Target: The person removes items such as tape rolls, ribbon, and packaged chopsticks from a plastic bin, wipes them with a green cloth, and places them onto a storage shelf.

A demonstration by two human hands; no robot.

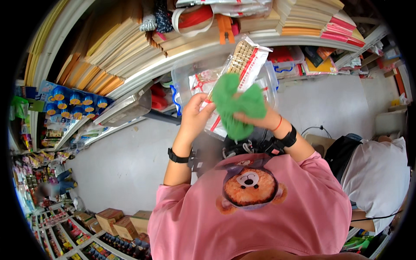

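Note:
Pinched between the thumb and fingers of my left hand [197, 113] is the edge of a long clear plastic package [256, 65] with a red stripe and a beige, grid-textured thing inside. My right hand [260, 116] grips a bunched green cloth [232, 102], smeared by motion. The cloth covers the middle of the package; whether it touches the surface I cannot tell. Beneath both hands stands a clear plastic bin [177, 80] with blue handles, holding more red-and-white packages, partly hidden.
Ahead, a shelf [190, 50] carries stacked paper envelopes [125, 56], and an orange zipper [225, 29] hangs over its edge. At left are blue-capped packaged goods [76, 99] and a grey bin [128, 106]. A person in white [377, 177] is close at right. Cardboard boxes [109, 219] stand lower left.

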